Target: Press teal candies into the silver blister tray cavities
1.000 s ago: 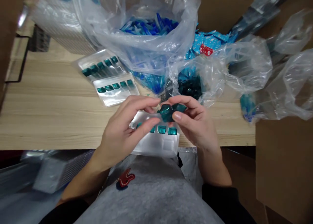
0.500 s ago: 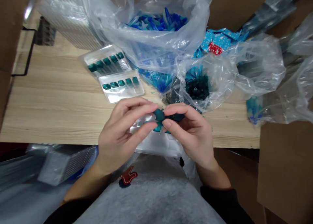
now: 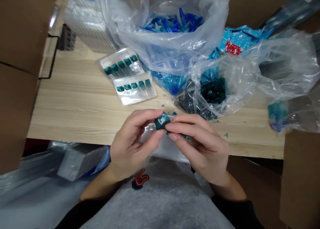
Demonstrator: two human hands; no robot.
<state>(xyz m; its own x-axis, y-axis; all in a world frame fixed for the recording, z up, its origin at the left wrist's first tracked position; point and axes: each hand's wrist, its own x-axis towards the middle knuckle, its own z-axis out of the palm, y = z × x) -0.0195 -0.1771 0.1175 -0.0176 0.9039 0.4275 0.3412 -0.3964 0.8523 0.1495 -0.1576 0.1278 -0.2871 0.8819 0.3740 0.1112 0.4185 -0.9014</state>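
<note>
My left hand point(image 3: 132, 142) and my right hand point(image 3: 200, 145) meet above the table's near edge, both pinching a small teal plastic piece point(image 3: 162, 121) between thumbs and fingertips. More teal shows under my right fingers. Beneath the hands lies a clear plastic tray point(image 3: 167, 149), mostly hidden. Two filled clear trays point(image 3: 128, 77) with rows of teal pieces lie on the wooden table point(image 3: 75, 112) further back.
A big clear bag of blue pieces point(image 3: 172, 25) stands at the back. A smaller bag of dark teal pieces point(image 3: 212, 90) lies right of centre. Stacks of empty trays point(image 3: 85, 29) sit back left, another stack point(image 3: 80, 159) below the table edge. Cardboard point(image 3: 20, 55) flanks the left.
The view has shifted, so everything sits further right. My hands have drawn closer together on the teal piece, and the tray under them is more covered.
</note>
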